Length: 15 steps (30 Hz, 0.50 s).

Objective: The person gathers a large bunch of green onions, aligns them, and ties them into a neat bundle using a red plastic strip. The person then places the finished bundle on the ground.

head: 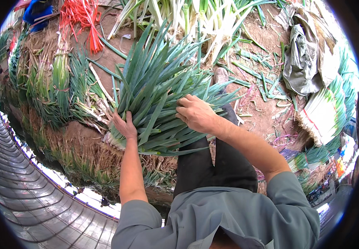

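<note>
A large bunch of green scallions or leeks (157, 102) lies slantwise in front of me and partly over my legs, its blue-green leaves fanned out. My left hand (125, 124) grips the bunch just above its pale root end (114, 141), with the thumb on top. Over the leaves on the other side is my right hand (195, 113), its fingers curled down against them. Whether a leaf is pinched between those fingers is hidden. Loose scallions with white stalks (179, 18) lie beyond the bunch.
Red plastic tying strips (95, 40) lie at the upper left, near stacked scallion bundles (60, 71). A grey-green cloth (300, 62) rests at the right above a tied bundle with white stalks (322, 116). Cut leaf scraps (260, 74) litter the brown ground beside my shoe (221, 75).
</note>
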Available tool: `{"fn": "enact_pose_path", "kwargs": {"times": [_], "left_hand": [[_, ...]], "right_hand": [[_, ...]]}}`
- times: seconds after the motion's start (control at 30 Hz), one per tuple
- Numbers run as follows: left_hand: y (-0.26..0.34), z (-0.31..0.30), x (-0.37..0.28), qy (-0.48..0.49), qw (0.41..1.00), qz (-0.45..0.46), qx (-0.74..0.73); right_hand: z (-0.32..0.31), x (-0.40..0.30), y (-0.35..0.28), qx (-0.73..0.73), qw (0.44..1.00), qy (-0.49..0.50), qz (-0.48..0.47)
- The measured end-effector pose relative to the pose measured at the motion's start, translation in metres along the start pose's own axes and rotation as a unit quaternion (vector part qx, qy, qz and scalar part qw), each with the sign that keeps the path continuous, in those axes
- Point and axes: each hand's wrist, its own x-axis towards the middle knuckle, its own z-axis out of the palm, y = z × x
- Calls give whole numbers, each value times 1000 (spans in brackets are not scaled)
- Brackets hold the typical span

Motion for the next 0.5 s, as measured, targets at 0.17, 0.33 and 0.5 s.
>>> {"fn": "enact_pose_path", "kwargs": {"times": [0.17, 0.33, 0.5], "left_hand": [[0, 8, 0, 26, 999, -25, 4], [3, 7, 1, 29, 999, -34, 9], [6, 9, 0, 35, 998, -44, -3]], "right_hand": [[19, 26, 13, 135, 973, 181, 46], [20, 60, 28, -9, 990, -62, 124], [19, 78, 24, -93, 970, -192, 117]]}}
